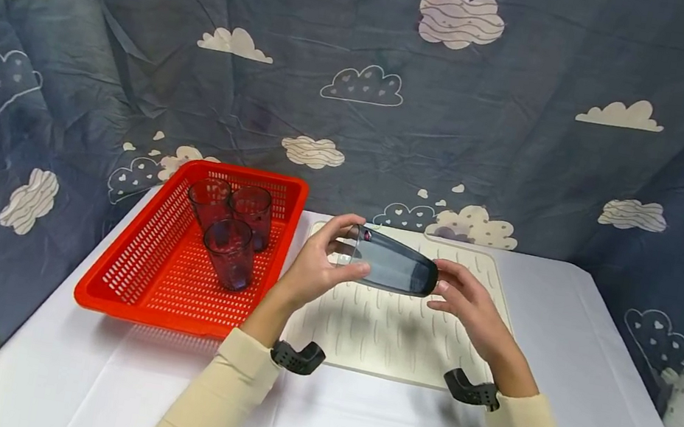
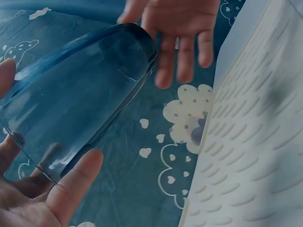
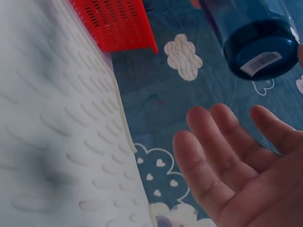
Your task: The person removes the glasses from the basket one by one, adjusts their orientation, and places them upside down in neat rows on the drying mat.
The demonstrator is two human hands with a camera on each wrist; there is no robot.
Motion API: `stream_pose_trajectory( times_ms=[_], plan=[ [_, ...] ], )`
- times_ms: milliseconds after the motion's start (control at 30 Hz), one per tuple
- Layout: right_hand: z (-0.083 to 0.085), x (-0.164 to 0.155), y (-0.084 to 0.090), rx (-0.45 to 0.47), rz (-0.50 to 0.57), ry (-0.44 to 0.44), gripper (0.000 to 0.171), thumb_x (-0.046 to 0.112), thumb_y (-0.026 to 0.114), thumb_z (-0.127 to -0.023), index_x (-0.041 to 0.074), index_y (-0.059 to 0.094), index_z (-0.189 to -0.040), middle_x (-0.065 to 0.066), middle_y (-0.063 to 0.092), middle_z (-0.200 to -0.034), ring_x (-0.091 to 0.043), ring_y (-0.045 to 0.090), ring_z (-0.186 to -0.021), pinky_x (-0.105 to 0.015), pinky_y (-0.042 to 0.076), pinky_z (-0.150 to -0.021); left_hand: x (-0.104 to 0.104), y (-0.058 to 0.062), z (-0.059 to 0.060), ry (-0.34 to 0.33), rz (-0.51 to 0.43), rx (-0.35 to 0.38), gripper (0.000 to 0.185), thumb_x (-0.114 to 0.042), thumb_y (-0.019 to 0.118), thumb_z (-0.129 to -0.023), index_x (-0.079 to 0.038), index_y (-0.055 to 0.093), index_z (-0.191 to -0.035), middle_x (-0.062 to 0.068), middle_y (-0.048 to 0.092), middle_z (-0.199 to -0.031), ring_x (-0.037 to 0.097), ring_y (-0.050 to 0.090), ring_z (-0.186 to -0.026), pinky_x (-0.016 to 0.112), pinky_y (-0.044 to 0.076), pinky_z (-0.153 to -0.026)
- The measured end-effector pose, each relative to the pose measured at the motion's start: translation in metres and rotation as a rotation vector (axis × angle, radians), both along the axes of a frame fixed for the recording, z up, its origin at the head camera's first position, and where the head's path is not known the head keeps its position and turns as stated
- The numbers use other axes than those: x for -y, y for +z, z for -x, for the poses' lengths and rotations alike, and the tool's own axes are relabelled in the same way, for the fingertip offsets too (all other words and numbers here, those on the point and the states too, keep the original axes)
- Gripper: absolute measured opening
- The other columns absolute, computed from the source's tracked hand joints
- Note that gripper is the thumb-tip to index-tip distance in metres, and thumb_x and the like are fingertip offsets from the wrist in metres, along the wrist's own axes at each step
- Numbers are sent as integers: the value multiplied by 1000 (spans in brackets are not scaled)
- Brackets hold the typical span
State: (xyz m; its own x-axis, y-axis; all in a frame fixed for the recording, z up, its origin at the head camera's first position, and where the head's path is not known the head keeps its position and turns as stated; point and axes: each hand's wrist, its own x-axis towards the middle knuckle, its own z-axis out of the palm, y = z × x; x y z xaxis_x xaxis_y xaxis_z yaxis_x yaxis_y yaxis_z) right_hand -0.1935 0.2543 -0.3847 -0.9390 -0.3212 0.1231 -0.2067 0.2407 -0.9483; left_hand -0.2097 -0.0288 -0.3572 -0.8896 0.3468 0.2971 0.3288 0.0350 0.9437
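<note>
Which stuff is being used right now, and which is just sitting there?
In use: blue tumbler, gripped by the left hand; right hand open at its base; ridged drying mat; red basket; three tumblers inside.

Just there: cloud curtain; white tablecloth.

On the table (image 1: 562,353), the basket (image 1: 131,270) (three cups (image 1: 231,226) inside) sits left of the mat (image 1: 390,333); a tumbler (image 1: 393,270) hangs sideways above the mat.

Ribbed cream drying mat (image 1: 390,333) lies bare below the hands; red perforated plastic basket (image 1: 131,270) with three tumblers (image 1: 230,253) blocks nine o'clock; white counter (image 1: 592,373) open at three o'clock.
</note>
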Motion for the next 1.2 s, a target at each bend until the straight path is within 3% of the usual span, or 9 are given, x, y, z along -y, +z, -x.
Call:
stream_pose_trajectory(
  times_ms=[200, 533, 833, 1000, 1200],
  plan=[
    [0, 7, 2, 0, 81, 42, 49, 17, 45, -105, -1, 33, -148, 8, 49, -132, -2, 59, -109, -23, 56, -86, -6, -8, -3, -11, -25, 13, 63, -8, 71, -84, -13, 45, -142, 21, 53, -131, 29, 58, -104, 32, 59, -80],
    [0, 14, 2, 28, 115, 113, 58, 3, 60, -96, 13, 36, -148, -3, 43, -134, -8, 60, -105, -27, 59, -83, -13, -17, -2, 7, -29, 37, 61, -10, 70, -84, -14, 47, -140, 19, 55, -130, 29, 58, -105, 29, 55, -81],
    [-3, 19, -1, -9, 106, 7, 65, 3, 70, -89, 4, 40, -146, -3, 42, -136, -8, 57, -106, -18, 56, -82, -12, -17, -2, -20, -23, 55, 63, -10, 70, -84, -15, 45, -142, 20, 53, -133, 31, 57, -109, 28, 52, -82],
    [-5, 21, -2, -23, 148, 2, 62, 0, 70, -88, 7, 44, -143, -1, 44, -135, -8, 57, -105, -18, 55, -80, -10, -17, -2, -31, -41, 73, 64, -6, 70, -84, -14, 45, -142, 20, 52, -134, 30, 57, -110, 26, 51, -81],
    [-4, 22, -3, -34, 207, 23, 61, -4, 67, -89, 0, 41, -144, 0, 43, -133, -7, 56, -105, -16, 54, -82, -11, -17, -4, -30, -94, 87, 64, -4, 69, -84, -12, 44, -142, 20, 51, -132, 25, 57, -106, 25, 52, -80]
  ],
)
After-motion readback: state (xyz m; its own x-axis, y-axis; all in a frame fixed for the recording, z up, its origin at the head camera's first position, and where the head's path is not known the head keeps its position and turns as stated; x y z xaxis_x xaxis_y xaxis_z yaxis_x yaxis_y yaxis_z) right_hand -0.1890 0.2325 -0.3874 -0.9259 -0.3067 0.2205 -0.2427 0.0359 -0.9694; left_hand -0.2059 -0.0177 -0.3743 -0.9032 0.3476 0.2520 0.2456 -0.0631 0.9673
